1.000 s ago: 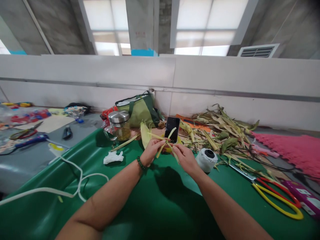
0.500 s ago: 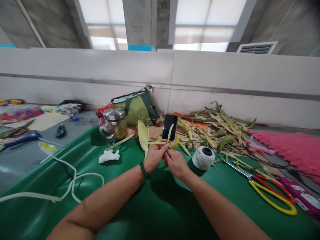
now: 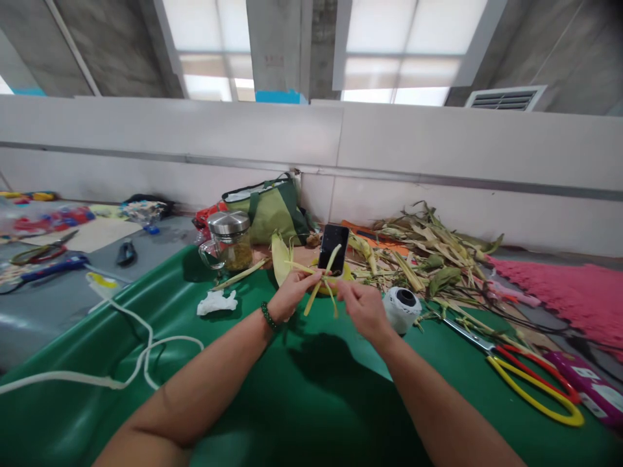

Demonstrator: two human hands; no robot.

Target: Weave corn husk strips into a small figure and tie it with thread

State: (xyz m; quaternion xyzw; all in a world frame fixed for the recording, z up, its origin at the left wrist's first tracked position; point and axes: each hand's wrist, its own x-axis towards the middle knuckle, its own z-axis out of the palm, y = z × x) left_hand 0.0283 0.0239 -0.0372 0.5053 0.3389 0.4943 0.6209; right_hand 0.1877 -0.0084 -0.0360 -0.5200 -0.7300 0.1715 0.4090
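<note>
Crossed strips: pale yellow-green husk strips (image 3: 312, 300), up off the green sheet, in front of the phone (image 3: 333, 245) and just beyond my left fingertips.
Direction: the longest line slants from upper right, across the phone's screen, to lower left; another arm points left and slightly up, and a short one drops down and slightly right. With arms going several ways, the cross as a whole has no single long axis.
Handling: I judge it very light, soft and bendy, not very slippery, apt to split along the grain if tugged hard.
Where to hold: the crossing, I'd say, since a pinch there pins all the arms; the loose ends would just flop.
Left hand: my left hand (image 3: 292, 295) is closed in a thumb-and-finger pinch on the strips near their crossing.
Right hand: my right hand (image 3: 364, 306) is beside it, fingers curled, index toward the crossing; I cannot tell whether a strip end is between the fingertips.
Just beyond: a yellow round thing (image 3: 346, 272) at the phone's foot, and a broad pale husk (image 3: 280, 258) to the left.
Right side: white thread spool (image 3: 403, 310), then long scissors (image 3: 533, 383) with red and yellow handles.
Left side: crumpled white tissue (image 3: 217, 303) on the green sheet (image 3: 263, 402), the lidded glass jar (image 3: 230, 243) behind it.
</note>
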